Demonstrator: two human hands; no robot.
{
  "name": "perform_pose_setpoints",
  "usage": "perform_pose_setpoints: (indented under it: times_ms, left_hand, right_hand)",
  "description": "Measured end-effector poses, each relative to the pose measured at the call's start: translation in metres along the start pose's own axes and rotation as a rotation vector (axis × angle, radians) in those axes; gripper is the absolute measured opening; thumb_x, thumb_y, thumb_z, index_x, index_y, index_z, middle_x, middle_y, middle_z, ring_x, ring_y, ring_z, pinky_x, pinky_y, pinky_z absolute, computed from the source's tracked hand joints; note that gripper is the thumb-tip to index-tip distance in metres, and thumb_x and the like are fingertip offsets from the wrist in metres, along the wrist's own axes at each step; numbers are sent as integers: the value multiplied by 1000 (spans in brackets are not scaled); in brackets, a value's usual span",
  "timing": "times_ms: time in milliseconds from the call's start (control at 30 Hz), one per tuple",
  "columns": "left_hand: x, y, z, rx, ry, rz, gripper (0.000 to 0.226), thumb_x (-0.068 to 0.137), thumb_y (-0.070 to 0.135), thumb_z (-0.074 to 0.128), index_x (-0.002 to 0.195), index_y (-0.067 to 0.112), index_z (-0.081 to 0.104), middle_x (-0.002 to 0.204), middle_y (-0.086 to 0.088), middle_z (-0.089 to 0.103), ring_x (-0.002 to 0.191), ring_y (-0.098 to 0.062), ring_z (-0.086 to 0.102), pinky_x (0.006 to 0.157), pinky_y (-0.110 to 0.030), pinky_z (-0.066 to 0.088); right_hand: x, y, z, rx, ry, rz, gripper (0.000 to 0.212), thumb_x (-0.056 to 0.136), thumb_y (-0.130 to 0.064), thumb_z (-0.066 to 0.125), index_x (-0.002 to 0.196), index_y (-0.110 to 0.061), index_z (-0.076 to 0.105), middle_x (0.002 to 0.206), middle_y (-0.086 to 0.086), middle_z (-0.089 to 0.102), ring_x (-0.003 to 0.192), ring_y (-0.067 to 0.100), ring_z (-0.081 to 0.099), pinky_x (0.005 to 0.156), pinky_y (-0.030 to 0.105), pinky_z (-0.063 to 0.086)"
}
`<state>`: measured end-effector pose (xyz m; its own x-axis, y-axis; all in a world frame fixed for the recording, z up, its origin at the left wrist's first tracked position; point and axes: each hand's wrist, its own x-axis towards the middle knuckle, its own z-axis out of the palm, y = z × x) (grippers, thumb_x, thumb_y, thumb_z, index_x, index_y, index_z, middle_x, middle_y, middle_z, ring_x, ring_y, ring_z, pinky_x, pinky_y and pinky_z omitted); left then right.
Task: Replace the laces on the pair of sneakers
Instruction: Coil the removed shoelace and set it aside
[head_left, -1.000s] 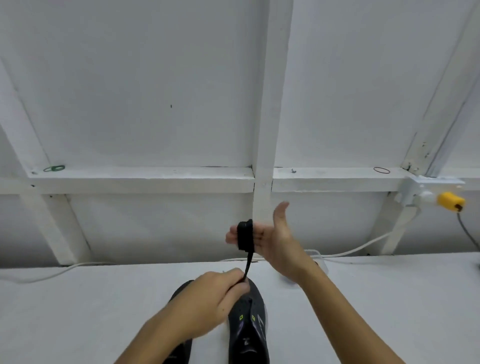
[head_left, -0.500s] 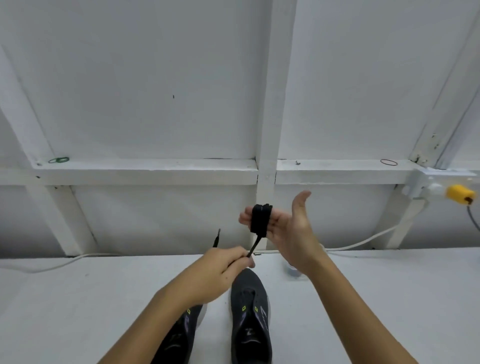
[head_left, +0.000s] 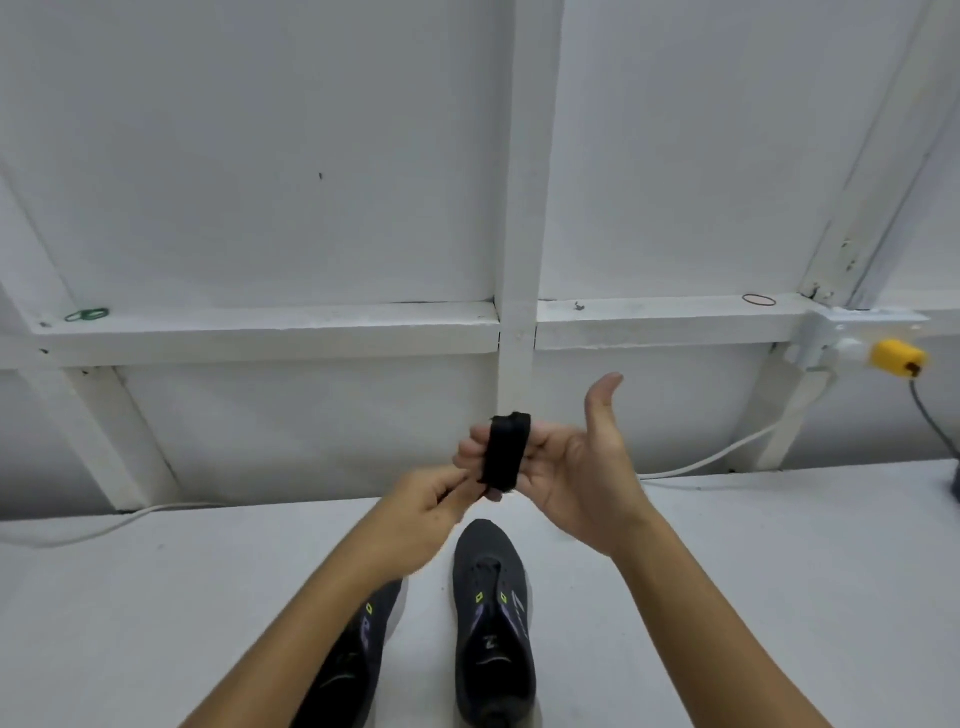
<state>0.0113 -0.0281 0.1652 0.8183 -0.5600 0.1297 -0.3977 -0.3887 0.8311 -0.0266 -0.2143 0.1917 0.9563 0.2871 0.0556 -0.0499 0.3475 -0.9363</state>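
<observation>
A black lace (head_left: 505, 451) is wound in a thick coil around the fingers of my right hand (head_left: 582, 467), which is held up palm toward me with the thumb raised. My left hand (head_left: 423, 512) pinches the short free end of the lace right at the coil's lower edge. Below the hands, two dark grey sneakers stand toe-away on the white table (head_left: 727, 571). The right sneaker (head_left: 493, 623) shows empty eyelets. My left forearm partly hides the left sneaker (head_left: 358, 654).
A white cable (head_left: 701, 462) runs along the wall at the table's back edge toward a yellow plug (head_left: 896, 356) at the right. A green band (head_left: 87, 314) and a red band (head_left: 759, 300) lie on the wall ledge. A dark object (head_left: 955, 483) sits at the right edge.
My left hand has moved up and right to the coil, and the free stretch of lace has shortened to almost nothing. The view has tilted so both sneakers show more.
</observation>
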Motion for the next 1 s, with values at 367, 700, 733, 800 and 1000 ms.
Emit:
perform_pose_setpoints:
  times_ms: [367, 700, 733, 800, 1000]
  left_hand:
    - [-9, -7, 37, 364, 289, 393, 8, 82, 12, 70, 89, 16, 73, 79, 9, 68, 69, -3, 55, 65, -19, 48]
    - [11, -22, 44, -35, 83, 30, 34, 76, 21, 86, 100, 32, 66, 105, 14, 63, 96, -5, 64, 80, -16, 52]
    - [11, -22, 49, -146, 23, -88, 39, 75, 20, 88, 104, 30, 64, 106, 11, 67, 96, -5, 67, 83, -23, 56]
    - [13, -26, 63, -324, -58, -195, 42, 73, 18, 89, 107, 20, 65, 101, 6, 72, 94, -11, 72, 89, -39, 59]
    - [21, -32, 94, -590, -394, -260, 48, 82, 14, 75, 128, 22, 66, 126, -12, 68, 113, -34, 66, 98, -46, 55]
  right_hand:
    - [-3, 51, -19, -51, 177, 108, 102, 83, -77, 16, 118, 4, 67, 115, 19, 73, 112, 27, 69, 90, 28, 54]
    - [-36, 71, -39, 78, 149, 207, 51, 100, -37, 52, 125, 6, 63, 128, 23, 67, 122, 29, 64, 103, 36, 51]
    - [-42, 74, -45, 33, 132, 188, 43, 94, -20, 56, 127, 5, 61, 131, 22, 66, 124, 30, 63, 106, 37, 49]
    - [-52, 78, -54, -66, 94, 167, 42, 89, -3, 56, 130, 2, 61, 132, 20, 65, 125, 32, 62, 110, 40, 46]
    - [-81, 88, -80, -125, 122, 240, 33, 96, 13, 51, 126, 4, 62, 114, 19, 72, 108, 28, 70, 92, 28, 52]
